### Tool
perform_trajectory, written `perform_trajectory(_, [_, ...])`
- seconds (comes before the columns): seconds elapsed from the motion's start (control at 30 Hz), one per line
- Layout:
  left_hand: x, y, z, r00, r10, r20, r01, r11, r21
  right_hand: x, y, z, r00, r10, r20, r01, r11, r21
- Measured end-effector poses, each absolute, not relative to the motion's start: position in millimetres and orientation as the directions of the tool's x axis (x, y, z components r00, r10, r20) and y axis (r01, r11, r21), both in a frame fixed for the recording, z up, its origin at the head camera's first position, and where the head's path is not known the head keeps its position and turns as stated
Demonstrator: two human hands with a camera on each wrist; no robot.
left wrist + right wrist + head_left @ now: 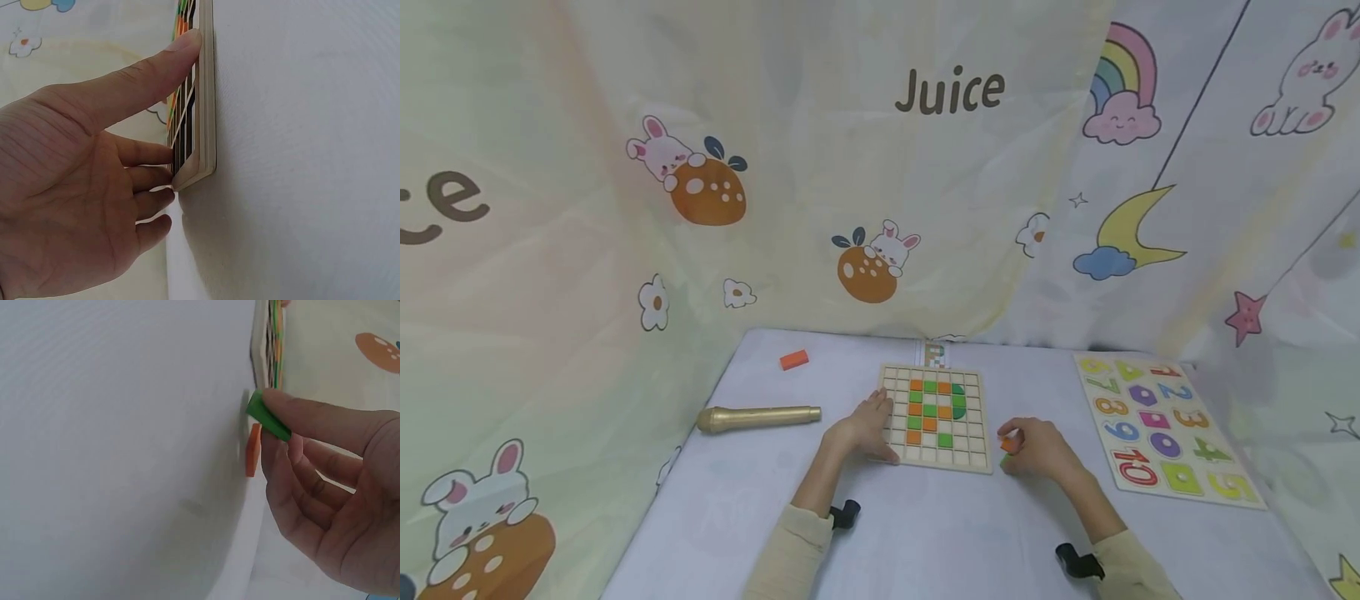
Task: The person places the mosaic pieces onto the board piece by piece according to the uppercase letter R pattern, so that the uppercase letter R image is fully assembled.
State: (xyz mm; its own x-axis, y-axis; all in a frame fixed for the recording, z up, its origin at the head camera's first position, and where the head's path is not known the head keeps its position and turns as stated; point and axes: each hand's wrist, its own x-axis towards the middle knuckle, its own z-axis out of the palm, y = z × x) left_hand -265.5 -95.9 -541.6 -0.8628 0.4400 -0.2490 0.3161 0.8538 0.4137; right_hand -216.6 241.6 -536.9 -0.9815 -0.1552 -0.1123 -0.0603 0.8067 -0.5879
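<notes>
A wooden grid board (936, 460) lies on the table with several orange, green and rounded green tiles set in it. My left hand (867, 429) rests at the board's near left corner. In the left wrist view its thumb (181, 47) lies along the near edge, and the extended fingers (147, 178) are at the left side. Just right of the board, my right hand (1037, 448) pinches a small green block (267, 415) between thumb and fingertip. An orange block (252, 450) is close behind those fingertips; whether they touch it, I cannot tell.
An orange block (793, 359) lies at the back left, and a gold microphone-shaped stick (760, 418) in front of it. A small pattern card (935, 355) lies behind the grid board. On the right is a number and shape board (1172, 433). Printed cloth (805, 167) hangs behind the table.
</notes>
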Motion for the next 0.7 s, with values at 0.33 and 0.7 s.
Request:
perform_trajectory(0.33, [-265.7, -95.0, -543.0, -0.871, 0.426, -0.245, 0.311, 0.864, 0.395, -225.1, 232.2, -528.4, -0.977, -0.195, -0.081, -0.091, 0.736, -0.671])
perform_trajectory(0.7, [-266.8, -94.3, -544.9, -0.877, 0.415, -0.241, 0.29, 0.859, 0.421, -234.9, 202.3, -526.5, -0.966, -0.255, -0.045, -0.142, 0.669, -0.73])
